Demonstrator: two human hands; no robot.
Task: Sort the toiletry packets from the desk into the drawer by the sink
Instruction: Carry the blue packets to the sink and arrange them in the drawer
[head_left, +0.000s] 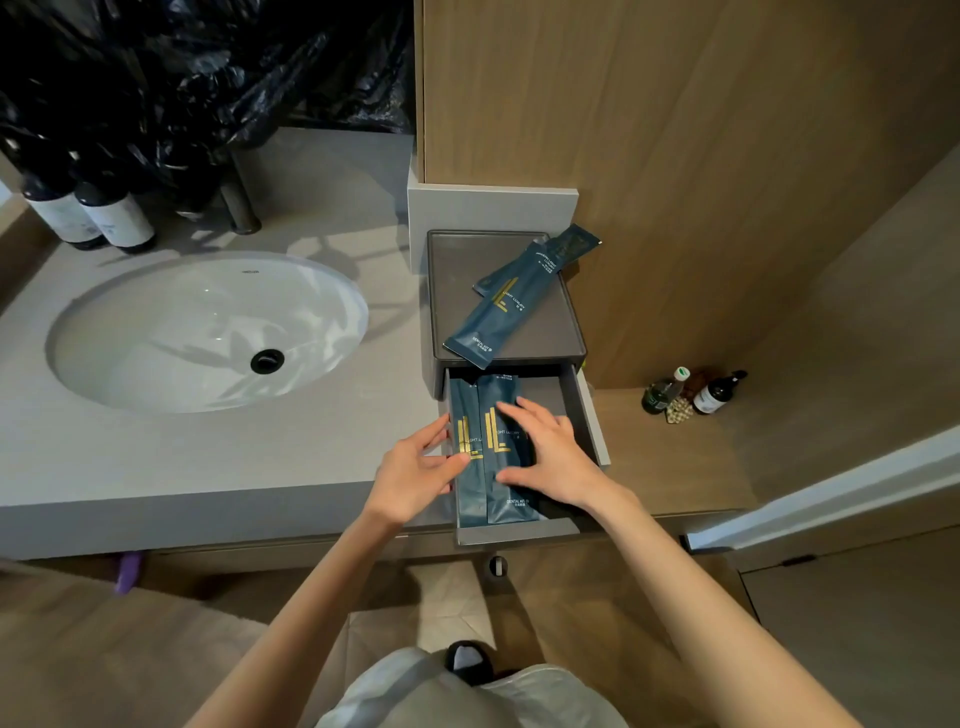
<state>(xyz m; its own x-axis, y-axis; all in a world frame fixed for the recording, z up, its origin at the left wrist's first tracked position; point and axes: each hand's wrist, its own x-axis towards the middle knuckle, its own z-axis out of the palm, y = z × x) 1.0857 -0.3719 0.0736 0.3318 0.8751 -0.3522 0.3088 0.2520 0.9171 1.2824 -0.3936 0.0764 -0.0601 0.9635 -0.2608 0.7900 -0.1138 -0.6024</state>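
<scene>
We have 2 packets in the drawer (589, 415) side by side, our left hand (415, 475) and right hand (545, 452) resting open and flat on them (498, 499), gripping nothing. 2 more packets (498, 306) lie on the box's top, not yet sorted.

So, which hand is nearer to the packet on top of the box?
Right. The right hand lies in the drawer below the packet; the left hand is lower-left.

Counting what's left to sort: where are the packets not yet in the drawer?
Two packets lie on top of the drawer box, right of the sink.
</scene>
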